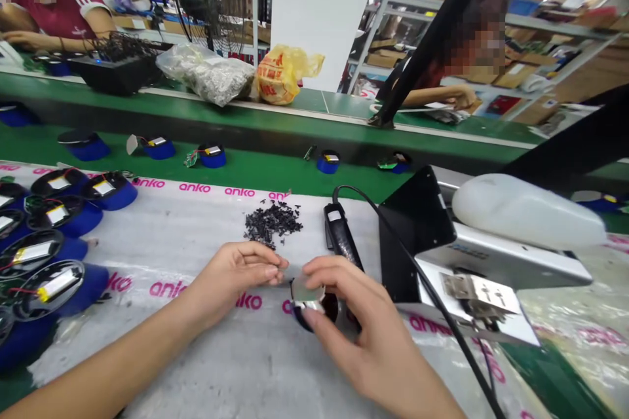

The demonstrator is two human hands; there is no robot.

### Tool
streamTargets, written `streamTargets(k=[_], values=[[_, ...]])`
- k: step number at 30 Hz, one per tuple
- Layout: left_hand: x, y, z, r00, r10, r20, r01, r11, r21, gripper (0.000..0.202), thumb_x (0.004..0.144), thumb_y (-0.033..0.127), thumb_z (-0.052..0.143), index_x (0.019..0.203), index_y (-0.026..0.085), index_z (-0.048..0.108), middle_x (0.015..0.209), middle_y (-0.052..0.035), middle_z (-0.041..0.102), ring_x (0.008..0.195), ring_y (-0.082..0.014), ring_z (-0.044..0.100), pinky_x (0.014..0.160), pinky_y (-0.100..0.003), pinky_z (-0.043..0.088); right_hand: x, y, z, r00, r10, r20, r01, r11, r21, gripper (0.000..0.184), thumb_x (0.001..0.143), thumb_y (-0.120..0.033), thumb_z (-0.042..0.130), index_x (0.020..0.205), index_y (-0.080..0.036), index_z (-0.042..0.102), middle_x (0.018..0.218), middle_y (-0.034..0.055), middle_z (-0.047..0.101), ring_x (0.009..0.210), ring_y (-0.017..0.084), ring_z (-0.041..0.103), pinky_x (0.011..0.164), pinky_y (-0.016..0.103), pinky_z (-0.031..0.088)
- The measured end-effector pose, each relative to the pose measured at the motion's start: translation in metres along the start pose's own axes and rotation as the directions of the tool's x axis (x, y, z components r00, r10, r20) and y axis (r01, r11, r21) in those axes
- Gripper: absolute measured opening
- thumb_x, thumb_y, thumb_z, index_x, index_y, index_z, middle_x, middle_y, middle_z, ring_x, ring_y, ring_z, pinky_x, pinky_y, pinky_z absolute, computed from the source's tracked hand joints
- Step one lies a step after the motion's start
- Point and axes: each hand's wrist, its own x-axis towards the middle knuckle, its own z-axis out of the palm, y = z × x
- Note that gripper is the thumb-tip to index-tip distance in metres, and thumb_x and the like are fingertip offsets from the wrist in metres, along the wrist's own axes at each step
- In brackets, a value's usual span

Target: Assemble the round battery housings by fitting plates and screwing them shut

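My right hand [366, 324] curls its thumb and fingers round a pale round disc [308, 289]. Just beneath the disc, a dark round housing [330, 306] shows partly, largely covered by my fingers. To the left, my left hand [250, 268] has its fingertips pinched together close to the disc; whatever they hold is too small to make out. A pile of small black parts [272, 222] lies just beyond my left hand. Behind my right hand lies a black corded electric screwdriver [340, 232].
Blue round housings with batteries [61, 213] crowd the left side. More blue housings [213, 155] stand along the green belt [265, 173]. A metal machine [511, 262] with a white bottle on top stands at right, a black cable crossing it. Two people sit opposite.
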Motion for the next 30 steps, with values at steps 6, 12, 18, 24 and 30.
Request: streamTargets(k=[6, 12, 18, 24, 30], values=[[-0.002, -0.001, 0.003, 0.997, -0.045, 0.054, 0.052, 0.991, -0.126, 0.017, 0.069, 0.031, 0.085, 0.081, 0.023, 0.075, 0.086, 0.0014, 0.08, 0.069, -0.0097, 0.071, 0.069, -0.02, 0.055, -0.005, 0.004, 0.001, 0.992, 0.12, 0.029, -0.118, 0.991, -0.055, 0.014, 0.087, -0.021, 0.067, 0.098, -0.027, 0.062, 0.124, -0.0001, 0.059, 0.073, 0.008, 0.062, 0.077, 0.024, 0.056], [-0.007, -0.001, 0.003, 0.993, 0.016, 0.115, -0.025, 0.997, 0.07, 0.013, 0.079, 0.017, 0.077, 0.087, 0.025, 0.082, 0.086, 0.0015, 0.077, 0.079, -0.0115, 0.068, 0.073, -0.019, 0.052, -0.003, 0.006, -0.004, 0.991, 0.13, 0.044, -0.129, 0.991, -0.024, 0.023, 0.087, -0.023, 0.07, 0.108, -0.032, 0.065, 0.121, -0.0009, 0.063, 0.098, 0.013, 0.067, 0.066, 0.017, 0.055], [-0.01, 0.004, 0.003, 0.978, 0.085, 0.191, -0.13, 0.963, 0.236, 0.015, 0.086, 0.017, 0.069, 0.091, 0.026, 0.08, 0.094, 0.0, 0.076, 0.088, -0.0165, 0.068, 0.081, -0.026, 0.051, -0.002, 0.004, -0.006, 1.0, 0.029, -0.006, -0.029, 0.997, -0.073, 0.031, 0.084, -0.018, 0.075, 0.111, -0.029, 0.066, 0.116, 0.0008, 0.063, 0.099, 0.014, 0.068, 0.082, 0.021, 0.057], [-0.012, 0.006, 0.004, 0.953, 0.109, 0.281, -0.183, 0.95, 0.251, 0.008, 0.083, 0.014, 0.072, 0.085, 0.021, 0.076, 0.085, -0.0004, 0.069, 0.08, -0.0162, 0.063, 0.074, -0.027, 0.049, -0.001, 0.001, -0.013, 0.973, 0.182, 0.142, -0.194, 0.978, 0.073, 0.026, 0.084, -0.018, 0.075, 0.107, -0.027, 0.069, 0.111, 0.0002, 0.062, 0.085, 0.011, 0.066, 0.07, 0.019, 0.056], [-0.013, 0.005, 0.007, 0.966, 0.065, 0.252, -0.105, 0.983, 0.15, 0.01, 0.078, 0.009, 0.077, 0.081, 0.019, 0.079, 0.08, 0.0001, 0.073, 0.077, -0.0133, 0.065, 0.072, -0.022, 0.05, -0.001, 0.006, -0.005, 0.982, 0.178, -0.067, -0.173, 0.982, 0.073, 0.024, 0.083, -0.018, 0.073, 0.105, -0.028, 0.069, 0.11, 0.0007, 0.062, 0.077, 0.01, 0.06, 0.067, 0.02, 0.053]])
